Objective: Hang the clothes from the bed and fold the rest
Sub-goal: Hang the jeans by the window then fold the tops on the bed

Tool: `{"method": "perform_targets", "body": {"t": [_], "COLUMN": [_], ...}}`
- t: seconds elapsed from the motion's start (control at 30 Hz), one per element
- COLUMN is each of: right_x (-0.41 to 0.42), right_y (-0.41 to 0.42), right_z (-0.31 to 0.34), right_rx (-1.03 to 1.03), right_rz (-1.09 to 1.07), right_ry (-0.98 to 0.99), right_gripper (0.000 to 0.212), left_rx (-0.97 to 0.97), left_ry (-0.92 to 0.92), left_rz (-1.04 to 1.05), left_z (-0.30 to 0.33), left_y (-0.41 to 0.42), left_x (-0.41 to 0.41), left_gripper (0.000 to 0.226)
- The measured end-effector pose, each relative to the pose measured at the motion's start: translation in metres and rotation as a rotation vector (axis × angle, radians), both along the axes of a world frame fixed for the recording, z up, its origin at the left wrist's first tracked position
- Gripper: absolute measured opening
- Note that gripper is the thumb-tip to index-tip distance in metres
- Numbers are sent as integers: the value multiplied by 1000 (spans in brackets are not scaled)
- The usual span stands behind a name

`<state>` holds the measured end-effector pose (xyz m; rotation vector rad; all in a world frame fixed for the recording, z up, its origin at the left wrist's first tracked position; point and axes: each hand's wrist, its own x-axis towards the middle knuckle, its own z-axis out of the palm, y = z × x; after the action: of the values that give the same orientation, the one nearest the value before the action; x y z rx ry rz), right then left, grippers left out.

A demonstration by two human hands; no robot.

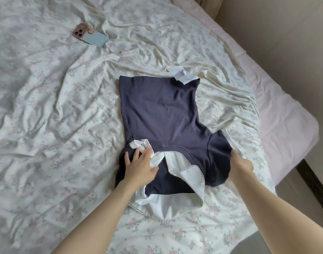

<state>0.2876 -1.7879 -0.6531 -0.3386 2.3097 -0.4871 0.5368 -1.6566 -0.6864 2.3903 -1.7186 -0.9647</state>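
Navy top (162, 110) under flat left fingers (137, 154)

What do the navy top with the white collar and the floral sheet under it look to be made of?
Navy top with white collar: probably matte cotton-type knit; it lies soft and limp, without sheen. Floral bed sheet: thin woven fabric, possibly cotton; it gathers in fine, sharp creases. Exact fibres cannot be told.

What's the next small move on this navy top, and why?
Probably fold the right sleeve inward. The navy top lies flat on the bed sheet, the left hand presses its left shoulder, and the right hand is tucked at the right sleeve, which sticks out.
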Motion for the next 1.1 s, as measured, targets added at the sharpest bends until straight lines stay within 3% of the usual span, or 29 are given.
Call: {"method": "perform_targets", "body": {"t": [0.07, 0.13, 0.2, 0.23, 0.37, 0.43, 0.5, 0.57, 0.63, 0.77, 0.87, 0.93, 1.1], "right_x": [1, 9, 23, 33, 72, 81, 80, 76, 74, 76, 83, 82, 32], "right_y": [5, 11, 21, 27, 60, 70, 78, 80, 75, 55, 47, 48, 76], "right_z": [2, 2, 4, 5, 8, 1, -3, -4, -8, -27, -36, -33, -13], "right_rx": [-95, -197, -347, -433, -718, -568, -376, -520, -621, -122, 78, 37, -206], "right_rz": [-80, 5, 273, 419, 1014, 1388, 1635, 1616, 1559, 1847, 1998, 1998, 2027], "right_ry": [-102, -39, 99, 139, 49, -45, -20, 144, 326, 300, 286, 283, 318], "right_gripper": [52, 12, 13, 13, 14, 10, 16, 22, 35, 57, 61, 62, 55], "left_rx": [-20, -271, -558, -612, -381, -316, -381, -452, -362, 4, 152, 150, -76], "left_ry": [44, 99, 17, -46, -57, 22, 61, 61, -27, -200, -163, -135, -132], "left_rz": [-62, 22, 180, 274, 461, 469, 477, 407, 178, -89, -139, -157, -252], "left_z": [0, 8, 14, 17, 16, 15, 15, 13, 3, -22, -24, -21, -8], "left_y": [3, 4, 6, 6, -4, -4, 1, 8, 16, 14, -2, -3, 47], "left_x": [-1, 3, 9, 12, 28, 30, 28, 21, 16, 14, 15, 16, 20], "left_gripper": [50, 37, 26, 25, 42, 37, 34, 40, 53, 63, 68, 71, 73]}}
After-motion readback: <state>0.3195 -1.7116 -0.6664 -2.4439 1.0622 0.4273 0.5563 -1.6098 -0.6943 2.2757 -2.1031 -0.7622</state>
